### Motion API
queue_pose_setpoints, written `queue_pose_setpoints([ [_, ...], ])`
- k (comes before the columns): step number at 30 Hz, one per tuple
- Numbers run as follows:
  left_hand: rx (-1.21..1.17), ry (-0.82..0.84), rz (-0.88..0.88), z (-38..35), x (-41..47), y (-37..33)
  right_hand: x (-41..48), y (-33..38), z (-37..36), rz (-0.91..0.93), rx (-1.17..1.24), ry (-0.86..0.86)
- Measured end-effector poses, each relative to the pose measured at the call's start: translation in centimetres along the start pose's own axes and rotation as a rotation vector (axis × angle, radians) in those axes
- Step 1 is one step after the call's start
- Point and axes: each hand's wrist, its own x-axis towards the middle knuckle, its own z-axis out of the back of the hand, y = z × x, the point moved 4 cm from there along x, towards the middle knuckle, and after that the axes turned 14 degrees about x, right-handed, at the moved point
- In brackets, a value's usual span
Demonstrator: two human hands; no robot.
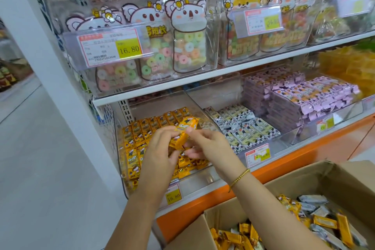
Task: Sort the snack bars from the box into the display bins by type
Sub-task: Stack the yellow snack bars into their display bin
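head view: 2 hands hold a small bunch of yellow snack bars (183, 131) above the yellow bin (203, 175).
the left hand (160, 147) grips the lower end of the bunch with its fingers curled round it; the right hand (206, 144), a gold bracelet (239, 176) on its wrist, pinches the upper end between thumb and forefinger, its other fingers loosely curled below. the bunch is tilted, upper end to the right, just over the rows of yellow bars lying in this clear bin on the lowest shelf. to its right lie grey-white bars (241, 128) in the next bin, then purple bars (316, 95) in a 3rd. the open cardboard box (304, 176) sits at lower right with yellow and grey bars mixed inside. a price tag (173, 194) on the yellow bin's front reads 16.80.
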Motion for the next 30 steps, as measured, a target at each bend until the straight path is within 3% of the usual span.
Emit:
queue_pose_setpoints([
  [3, -0.086, 0.079, -0.007, 0.0, 0.3, -0.9, 0.2, 0.7, 0.4, -0.057, 0.116, -0.012],
  [7, -0.294, 0.267, 0.186, -0.2, 0.6, -1.8, 0.4, 1.1, 1.7, 0.027, -0.006, -0.018],
  [12, -0.402, 0.357, 0.249, -0.6, 1.4, -3.7, 0.4, 2.1, 2.9, 0.134, -0.150, 0.003],
  [16, -0.263, 0.332, 0.277, -1.7, 2.3, -4.6, 0.6, 4.0, 4.0, 0.232, -0.460, 0.021],
  [19, -0.157, 0.329, 0.399, -3.9, 3.2, -4.1, -0.3, 5.4, 5.0, 0.287, -0.570, 0.052],
  [24, 0.126, 0.448, 0.438, -6.8, 4.8, -4.6, -2.3, 6.0, 11.5, 0.300, -0.496, -0.026],
  [30, 0.329, 0.562, 0.359, -8.6, 4.2, -4.4, -4.2, 1.6, 22.4, 0.062, -0.348, -0.151],
])
